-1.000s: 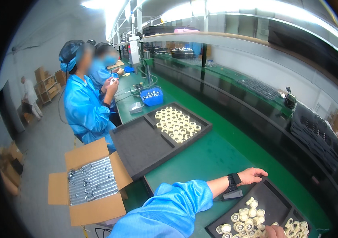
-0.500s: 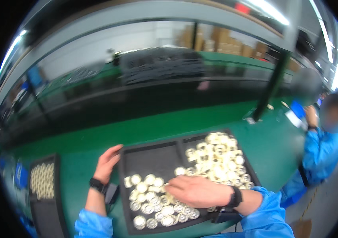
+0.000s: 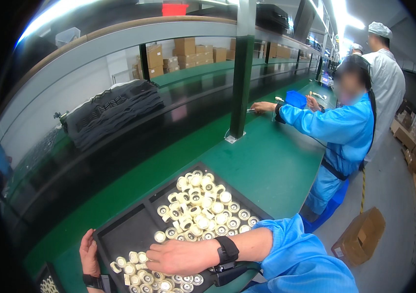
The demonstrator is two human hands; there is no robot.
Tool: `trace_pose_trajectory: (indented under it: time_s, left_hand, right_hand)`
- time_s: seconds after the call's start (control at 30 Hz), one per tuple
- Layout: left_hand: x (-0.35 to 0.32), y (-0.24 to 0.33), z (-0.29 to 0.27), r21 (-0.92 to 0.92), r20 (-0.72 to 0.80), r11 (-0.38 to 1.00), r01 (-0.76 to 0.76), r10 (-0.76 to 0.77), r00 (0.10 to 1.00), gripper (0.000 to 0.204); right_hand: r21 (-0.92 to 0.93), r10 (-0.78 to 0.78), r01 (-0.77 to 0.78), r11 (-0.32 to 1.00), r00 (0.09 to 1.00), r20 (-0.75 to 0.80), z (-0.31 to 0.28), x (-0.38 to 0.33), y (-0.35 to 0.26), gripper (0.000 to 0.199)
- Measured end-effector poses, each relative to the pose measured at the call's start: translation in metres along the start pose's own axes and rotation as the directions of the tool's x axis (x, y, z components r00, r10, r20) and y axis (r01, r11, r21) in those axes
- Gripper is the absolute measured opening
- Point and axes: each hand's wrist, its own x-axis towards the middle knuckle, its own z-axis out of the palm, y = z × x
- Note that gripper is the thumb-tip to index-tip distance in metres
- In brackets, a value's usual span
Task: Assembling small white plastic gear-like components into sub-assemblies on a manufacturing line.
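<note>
Cream gear wheels [image 3: 203, 207] lie heaped in the right compartment of the black tray [image 3: 125, 232] on the desk [image 3: 262, 171]; fewer in the left. Change: right hand [image 3: 181, 257], flatter half a second ago, now half-curled over the left group; grip on any wheel cannot be told. Left hand [image 3: 89, 255]: loosely open beside the outer rim, apparently empty. Judgement: handling centres on the left group.

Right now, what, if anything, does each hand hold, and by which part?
Cannot be told: left hand touches or nearly touches the black divided tray; right hand is over cream gears, its grasp hidden.
</note>
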Motion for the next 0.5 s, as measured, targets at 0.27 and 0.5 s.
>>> trace_pose_trajectory:
  time_s: [0.27, 0.5]
  left_hand:
    - [0.003, 0.007, 0.011, 0.071, -0.019, 0.997, 0.037, -0.035, 0.999, 0.045]
    - [0.007, -0.021, -0.004, -0.117, -0.008, 0.993, -0.022, 0.021, 1.000, 0.042]
  right_hand:
    - [0.017, 0.018, -0.021, 1.000, 0.988, 0.156, -0.003, 0.010, 0.005, 0.036]
    - [0.007, 0.134, -0.138, 0.990, 0.970, 0.201, -0.022, 0.032, -0.036, 0.030]
